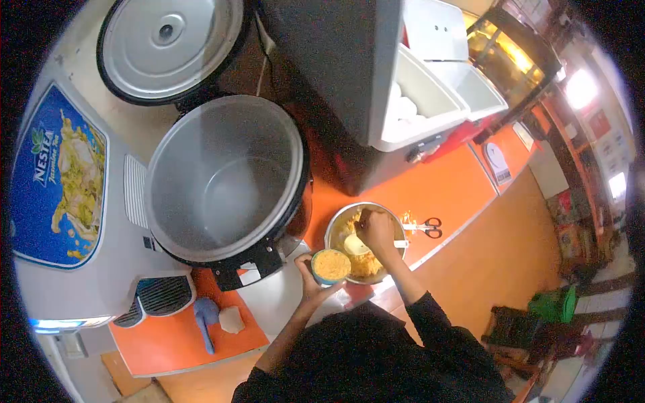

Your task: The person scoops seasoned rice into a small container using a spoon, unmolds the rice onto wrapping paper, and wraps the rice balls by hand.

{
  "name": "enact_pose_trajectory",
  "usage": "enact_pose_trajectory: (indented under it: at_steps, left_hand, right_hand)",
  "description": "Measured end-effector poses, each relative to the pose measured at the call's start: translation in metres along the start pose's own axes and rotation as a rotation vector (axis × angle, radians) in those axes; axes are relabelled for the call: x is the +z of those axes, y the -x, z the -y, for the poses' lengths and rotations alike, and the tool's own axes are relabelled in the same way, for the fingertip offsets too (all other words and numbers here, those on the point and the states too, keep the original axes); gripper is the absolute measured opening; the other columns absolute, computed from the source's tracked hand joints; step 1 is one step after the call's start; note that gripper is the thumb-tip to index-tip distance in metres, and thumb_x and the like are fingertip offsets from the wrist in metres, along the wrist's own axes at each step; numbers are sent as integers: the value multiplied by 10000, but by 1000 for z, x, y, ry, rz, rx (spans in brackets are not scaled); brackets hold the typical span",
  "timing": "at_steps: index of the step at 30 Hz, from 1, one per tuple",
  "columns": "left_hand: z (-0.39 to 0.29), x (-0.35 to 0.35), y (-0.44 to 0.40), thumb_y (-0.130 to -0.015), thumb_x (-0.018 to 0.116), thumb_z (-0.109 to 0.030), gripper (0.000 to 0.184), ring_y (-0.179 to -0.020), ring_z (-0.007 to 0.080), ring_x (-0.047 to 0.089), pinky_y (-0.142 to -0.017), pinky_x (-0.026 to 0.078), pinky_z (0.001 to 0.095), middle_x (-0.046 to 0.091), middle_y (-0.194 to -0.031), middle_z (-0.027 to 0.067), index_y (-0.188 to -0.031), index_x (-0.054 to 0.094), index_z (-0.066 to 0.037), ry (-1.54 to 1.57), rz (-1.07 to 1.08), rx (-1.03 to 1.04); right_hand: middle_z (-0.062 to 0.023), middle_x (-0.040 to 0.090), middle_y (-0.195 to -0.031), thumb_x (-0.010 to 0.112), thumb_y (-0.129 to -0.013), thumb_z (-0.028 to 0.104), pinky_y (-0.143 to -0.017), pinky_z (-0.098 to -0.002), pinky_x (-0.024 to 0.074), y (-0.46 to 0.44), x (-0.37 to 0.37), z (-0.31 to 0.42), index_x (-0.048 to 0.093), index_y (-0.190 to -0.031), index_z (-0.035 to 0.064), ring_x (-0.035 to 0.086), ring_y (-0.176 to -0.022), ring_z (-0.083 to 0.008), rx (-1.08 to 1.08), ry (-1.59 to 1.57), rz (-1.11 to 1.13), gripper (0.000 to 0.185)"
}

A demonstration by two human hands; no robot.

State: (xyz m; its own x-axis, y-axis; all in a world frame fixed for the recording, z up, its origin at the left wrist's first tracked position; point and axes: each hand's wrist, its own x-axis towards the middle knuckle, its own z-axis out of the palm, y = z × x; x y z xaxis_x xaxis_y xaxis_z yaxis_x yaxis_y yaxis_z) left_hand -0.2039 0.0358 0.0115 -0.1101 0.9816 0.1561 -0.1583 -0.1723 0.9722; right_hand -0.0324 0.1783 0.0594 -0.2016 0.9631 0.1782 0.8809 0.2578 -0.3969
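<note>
A: Where's the food in the head view?

B: Lower centre of the frame. A cup (315, 270) full of yellow-orange food (331, 264) is in the left hand (312, 286), and a metal bowl (336, 230) just to its right holds more, loose (367, 266).

A: And the 2 grips?

B: The left is wrapped around the cup, thumb on 1 side, fingers beneath. The right hand (377, 232) is over the bowl with fingers curled. A pale scoop (356, 246) shows just below it, but I can't tell whether the fingers grasp it.

A: What could go wrong?

B: Spilling, I'd say. The cup is filled about to its rim, so a tilt of the left wrist could shed grains onto the counter (430, 195). It overlaps the bowl's lower-left rim in the frame; whether they touch, I can't tell, but a knock there could jolt it.

A: Anything else near?

B: Scissors (433, 230), right of the bowl. If the bowl slid that way, it could push them. The big cooker pot (228, 201), left of centre, could get bumped by a wide left elbow.
</note>
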Motion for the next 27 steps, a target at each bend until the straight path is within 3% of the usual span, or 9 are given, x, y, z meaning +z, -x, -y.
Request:
enact_pose_trajectory:
  at_steps: [2, 5, 8, 12, 17, 19, 20, 22, 27]
  left_hand:
    - [-13, 4, -1, -590, 877, -123, 895, -1152, 263, 450, -1000, 400, 407, 362, -1195, 163, -1166, 192, -93, -19, 5, 45]
    - [-17, 5, 1, -592, 871, -136, 868, -1155, 268, 449, -1011, 389, 420, 366, -1191, 171, -1137, 198, -95, -153, -41, 85]
    - [-30, 10, 2, -571, 906, -219, 927, -1215, 296, 421, -1048, 349, 440, 373, -1220, 202, -1154, 196, -91, -73, -56, 187]
    - [-36, 7, 20, -551, 932, -289, 1026, -1294, 329, 360, -1086, 293, 458, 325, -1336, 249, -1214, 179, -76, -31, -40, 126]
    - [-22, -48, 72, -599, 903, -272, 999, -1281, 336, 361, -1066, 301, 501, 328, -1362, 248, -1270, 186, -88, -381, -57, 215]
    - [-5, -91, 107, -606, 878, -325, 959, -1263, 356, 375, -1043, 310, 515, 360, -1351, 235, -1299, 276, -49, -732, -189, -41]
    - [1, -109, 118, -606, 878, -325, 959, -1263, 356, 375, -1043, 310, 515, 360, -1351, 235, -1299, 276, -49, -733, -203, -48]
    - [7, -132, 141, -635, 825, -341, 865, -1310, 406, 325, -1066, 275, 511, 387, -1350, 213, -1300, 377, -13, -1187, -97, -95]
    - [6, -130, 146, -615, 828, -437, 1030, -1289, 409, 336, -1061, 297, 517, 370, -1381, 220, -1379, 306, 16, -1170, -232, -70]
  right_hand:
    - [-209, 621, -688, 635, -683, 61, -578, -466, 515, 29, 1, -12, 673, -902, 55, 628, -622, -366, 42, 74, 126, 222]
    - [-183, 628, -706, 621, -708, 75, -631, -446, 513, 62, 2, -9, 677, -955, 74, 638, -660, -325, -294, 92, -187, 253]
    - [-138, 677, -820, 567, -880, 206, -672, -374, 507, 89, -8, 17, 686, -954, 62, 650, -731, -275, 212, -629, 240, 201]
    - [-44, 631, -1048, 322, -945, 627, -667, -309, 541, 115, -33, 82, 464, -1301, 118, 632, -746, -178, 966, -1769, 584, 637]
    - [-35, 625, -873, 339, -898, 700, -392, -209, 392, 133, 36, 75, 538, -1162, 136, 553, -565, -116, 847, -1897, 971, 654]
    - [-12, 577, -757, 330, -880, 718, -444, -224, 444, 135, 48, 88, 538, -1158, 146, 465, -505, -93, 932, -1795, 1082, 668]
    - [-9, 580, -754, 328, -878, 724, -395, -194, 308, 137, 54, 95, 553, -1116, 156, 470, -495, -93, 943, -1768, 1072, 656]
    - [-10, 581, -751, 337, -878, 719, -386, -197, 308, 139, 82, 96, 555, -1099, 157, 463, -479, -94, 922, -1719, 1054, 642]
    - [-8, 567, -697, 394, -883, 683, -369, -211, 299, 131, 102, 127, 564, -1025, 187, 438, -433, -94, 811, -1474, 871, 543]
